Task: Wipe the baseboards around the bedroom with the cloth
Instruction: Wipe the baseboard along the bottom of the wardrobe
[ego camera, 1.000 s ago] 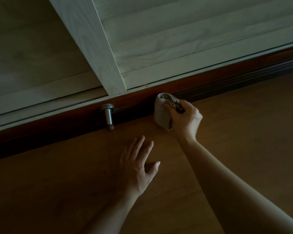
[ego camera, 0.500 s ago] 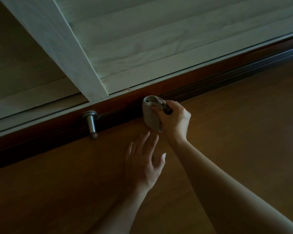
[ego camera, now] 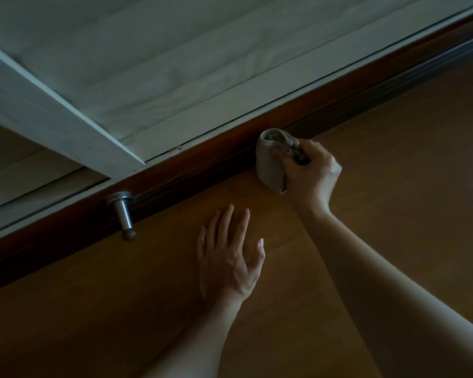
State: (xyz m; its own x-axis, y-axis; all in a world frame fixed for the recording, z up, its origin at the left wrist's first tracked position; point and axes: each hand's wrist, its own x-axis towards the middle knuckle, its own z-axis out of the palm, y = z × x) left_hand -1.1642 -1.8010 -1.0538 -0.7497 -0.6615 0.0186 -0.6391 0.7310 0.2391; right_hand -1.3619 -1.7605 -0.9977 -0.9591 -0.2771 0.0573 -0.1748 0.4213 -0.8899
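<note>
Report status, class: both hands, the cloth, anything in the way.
Right hand gripping bunched grey cloth against dark brown wooden baseboard. Left hand flat on wooden floor. Metal cylindrical doorstop juts from baseboard, leftward.

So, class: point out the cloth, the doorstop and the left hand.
cloth (ego camera: pixel 268 165), head view, on its folded side.
doorstop (ego camera: pixel 124 211), head view, on its metal shaft.
left hand (ego camera: pixel 227 257), head view, on the back of the hand.
</note>
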